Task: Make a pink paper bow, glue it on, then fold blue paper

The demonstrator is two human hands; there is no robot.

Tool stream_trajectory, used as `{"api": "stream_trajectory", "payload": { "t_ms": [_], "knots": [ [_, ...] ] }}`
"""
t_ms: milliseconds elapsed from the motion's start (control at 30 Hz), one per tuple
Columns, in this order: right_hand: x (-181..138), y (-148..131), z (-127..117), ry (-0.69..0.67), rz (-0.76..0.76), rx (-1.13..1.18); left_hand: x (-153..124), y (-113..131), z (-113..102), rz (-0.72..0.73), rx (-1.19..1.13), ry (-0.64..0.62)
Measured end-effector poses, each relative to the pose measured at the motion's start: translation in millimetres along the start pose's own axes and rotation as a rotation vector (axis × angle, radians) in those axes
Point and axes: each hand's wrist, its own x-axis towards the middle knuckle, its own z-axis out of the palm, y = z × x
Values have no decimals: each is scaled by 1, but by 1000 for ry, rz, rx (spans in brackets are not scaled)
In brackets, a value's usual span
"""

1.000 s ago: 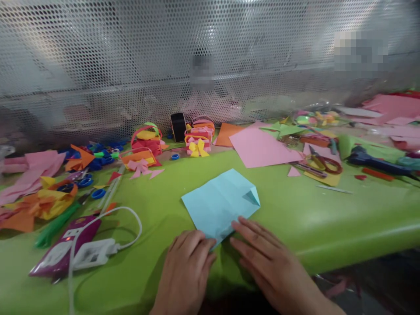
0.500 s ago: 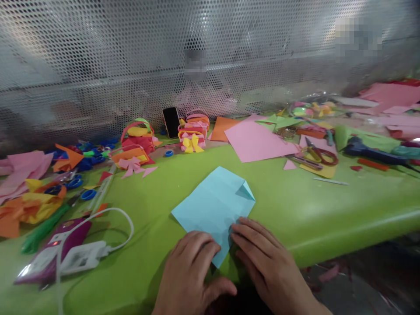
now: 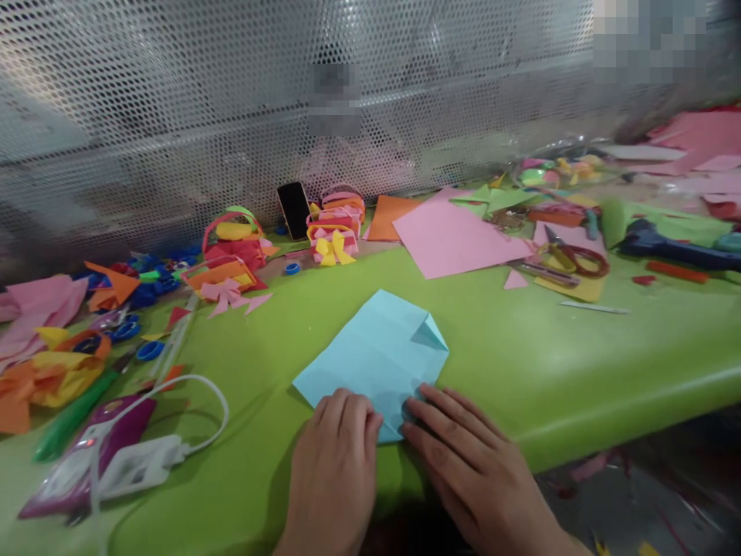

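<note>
A light blue sheet of paper lies flat on the green table, its right corner folded inward with a small raised flap. My left hand has its fingers curled together over the paper's near left edge, gripping the near corner, which is turned up. The tip of that corner is hidden by the fingers. My right hand lies with stretched fingers along the near right edge, fingertips pressing on the paper.
Behind the sheet are small paper baskets, a phone and pink paper. Scissors and a glue gun lie right. A white cable and purple packet lie left. A perforated metal panel closes the back.
My left hand has drawn its thumb in against its fingers, and the paper's near corner has been folded up. My right hand stays on the near right edge. The camera view has shifted slightly.
</note>
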Motion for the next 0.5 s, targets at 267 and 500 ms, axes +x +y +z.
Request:
{"api": "stream_trajectory", "payload": {
  "t_ms": [267,500],
  "knots": [
    [0,1,0,25,4,3,4,-1,6,2,90,-45],
    [-1,4,4,58,-5,-9,8,-2,2,-14,64,-120]
  ]
}}
